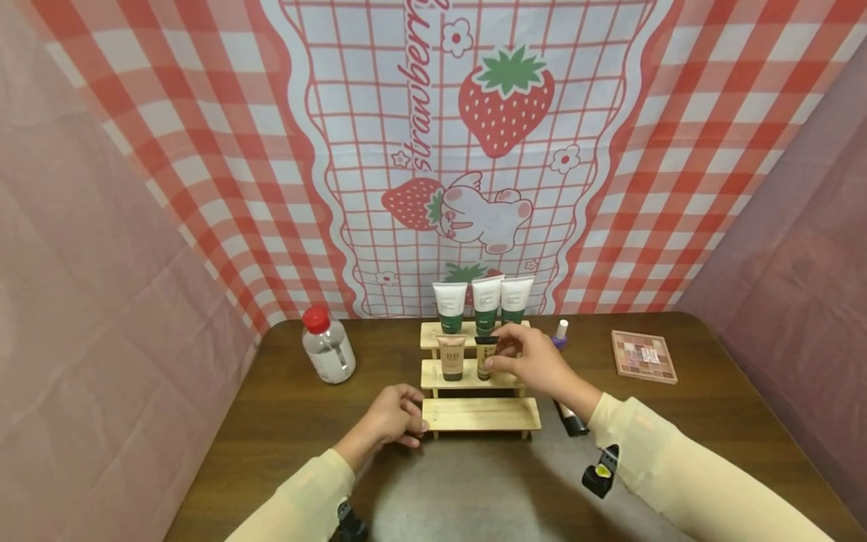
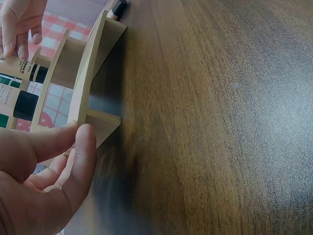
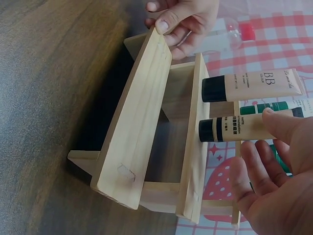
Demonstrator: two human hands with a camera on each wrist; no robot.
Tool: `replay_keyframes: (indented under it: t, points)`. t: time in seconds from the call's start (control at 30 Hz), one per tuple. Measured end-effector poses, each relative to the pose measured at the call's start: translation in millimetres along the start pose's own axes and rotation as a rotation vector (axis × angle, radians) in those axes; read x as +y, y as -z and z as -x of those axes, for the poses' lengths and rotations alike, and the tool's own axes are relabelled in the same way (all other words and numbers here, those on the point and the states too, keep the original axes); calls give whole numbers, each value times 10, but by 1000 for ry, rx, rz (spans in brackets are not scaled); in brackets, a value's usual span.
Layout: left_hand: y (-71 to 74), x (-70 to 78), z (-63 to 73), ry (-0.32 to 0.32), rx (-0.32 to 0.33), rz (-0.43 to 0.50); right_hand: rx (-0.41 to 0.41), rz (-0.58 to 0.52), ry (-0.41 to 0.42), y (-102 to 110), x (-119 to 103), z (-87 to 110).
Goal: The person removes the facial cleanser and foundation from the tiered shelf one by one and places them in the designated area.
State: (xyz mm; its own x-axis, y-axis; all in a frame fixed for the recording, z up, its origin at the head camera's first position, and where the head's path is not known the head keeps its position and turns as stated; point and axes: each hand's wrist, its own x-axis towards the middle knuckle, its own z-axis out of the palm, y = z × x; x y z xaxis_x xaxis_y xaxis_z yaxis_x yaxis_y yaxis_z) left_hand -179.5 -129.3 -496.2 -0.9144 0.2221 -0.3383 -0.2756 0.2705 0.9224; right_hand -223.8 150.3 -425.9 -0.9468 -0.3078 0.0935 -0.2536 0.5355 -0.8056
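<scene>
A three-step wooden display stand (image 1: 481, 414) rests on the table, and my left hand (image 1: 395, 415) pinches the left end of its lowest step between thumb and fingers. On the middle step, my right hand (image 1: 528, 360) holds a small beige foundation tube (image 3: 244, 127) with a black cap, its cap end at the step. A wider BB cream tube (image 1: 451, 357) stands cap-down to the left of it. Behind, the top step bears three white-and-green tubes (image 1: 450, 307). The lowest step carries nothing.
A clear bottle with a red cap (image 1: 328, 346) stands at the left. To the right are a purple nail polish bottle (image 1: 560, 335), an eyeshadow palette (image 1: 643, 356) and a black-capped tube (image 1: 572, 420) lying partly behind the right wrist. A strawberry-print cloth (image 1: 501, 113) hangs behind.
</scene>
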Motion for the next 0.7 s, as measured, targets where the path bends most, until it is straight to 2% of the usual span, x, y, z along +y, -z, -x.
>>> replay_keyframes:
  t: [0.23,0.43,0.6,0.7]
  points:
    - [-1,23,-12,-1,-5,-6,16,-11,-12,-1,33,-8]
    - [-6,15,-7,-4,-8,-9,27,-47,-11,38,51,68]
    - [-3,8,7,-2,-4,2,59,-85,-6,165,105,152]
    - [-3,9,15,-3,-3,9,100,-66,-19,300,159,215]
